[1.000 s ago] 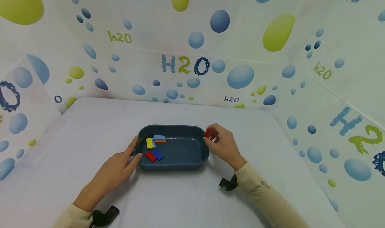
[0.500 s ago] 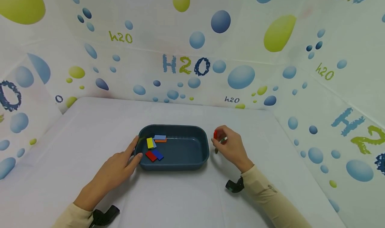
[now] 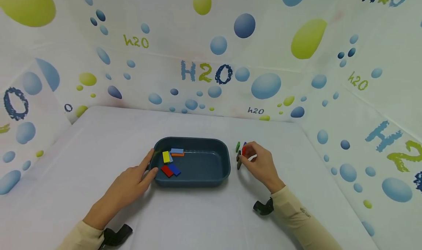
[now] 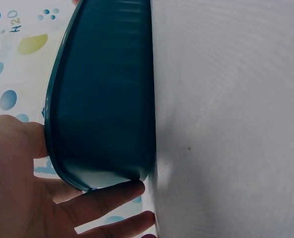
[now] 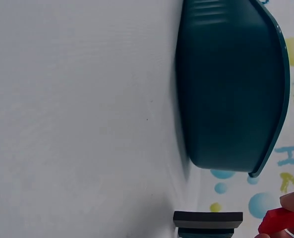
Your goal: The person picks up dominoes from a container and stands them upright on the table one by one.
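Observation:
A dark blue-green tray (image 3: 197,182) stands on the white-covered table. My left hand (image 3: 126,186) grips its left end, thumb over the rim, fingers against the outer wall. My right hand (image 3: 262,167) pinches a red domino (image 3: 244,150) just right of the tray. A dark domino (image 3: 239,164) stands upright by its fingertips; in the right wrist view, this dark domino (image 5: 208,219) appears below the held red domino (image 5: 281,221). Behind stand a green domino (image 3: 237,146) and a blue domino (image 3: 245,144), the blue one partly hidden.
Inside the tray's left part lie several tiles: a yellow one (image 3: 166,157), a light blue one (image 3: 177,150) over an orange one (image 3: 178,155), a red one (image 3: 166,171) and a dark blue one (image 3: 174,169). A patterned backdrop (image 3: 165,41) surrounds the table.
My right hand has moved right, away from the tray's right rim, still pinching the red domino. Green, blue and dark dominoes now show beside it. My left hand has stayed on the tray.

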`<state>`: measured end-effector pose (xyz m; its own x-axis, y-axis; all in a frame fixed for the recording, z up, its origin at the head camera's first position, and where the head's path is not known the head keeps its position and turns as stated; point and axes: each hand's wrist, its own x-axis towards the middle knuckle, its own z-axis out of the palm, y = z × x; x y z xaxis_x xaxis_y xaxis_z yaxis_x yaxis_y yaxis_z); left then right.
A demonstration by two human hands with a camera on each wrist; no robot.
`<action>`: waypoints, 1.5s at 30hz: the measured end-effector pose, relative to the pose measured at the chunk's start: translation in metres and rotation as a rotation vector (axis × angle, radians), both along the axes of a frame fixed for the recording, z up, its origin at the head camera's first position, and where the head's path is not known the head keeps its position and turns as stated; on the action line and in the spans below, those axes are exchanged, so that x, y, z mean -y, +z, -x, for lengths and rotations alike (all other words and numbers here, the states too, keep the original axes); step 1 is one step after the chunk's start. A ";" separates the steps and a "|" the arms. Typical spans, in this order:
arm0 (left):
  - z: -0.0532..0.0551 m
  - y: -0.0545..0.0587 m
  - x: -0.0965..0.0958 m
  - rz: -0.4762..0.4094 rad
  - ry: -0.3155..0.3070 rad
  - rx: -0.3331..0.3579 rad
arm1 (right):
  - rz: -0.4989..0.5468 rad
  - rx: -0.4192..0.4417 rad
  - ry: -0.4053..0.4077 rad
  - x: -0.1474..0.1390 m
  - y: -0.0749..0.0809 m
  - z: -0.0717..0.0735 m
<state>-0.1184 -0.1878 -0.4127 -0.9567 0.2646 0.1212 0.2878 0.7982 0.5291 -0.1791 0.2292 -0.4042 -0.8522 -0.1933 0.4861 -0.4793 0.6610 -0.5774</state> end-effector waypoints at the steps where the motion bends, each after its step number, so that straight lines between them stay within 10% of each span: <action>1: 0.000 0.000 0.000 -0.001 -0.001 0.002 | -0.004 0.002 -0.008 -0.001 -0.001 -0.001; 45: -0.002 0.003 -0.003 -0.008 -0.002 0.003 | -0.031 0.180 -0.035 -0.024 -0.018 -0.002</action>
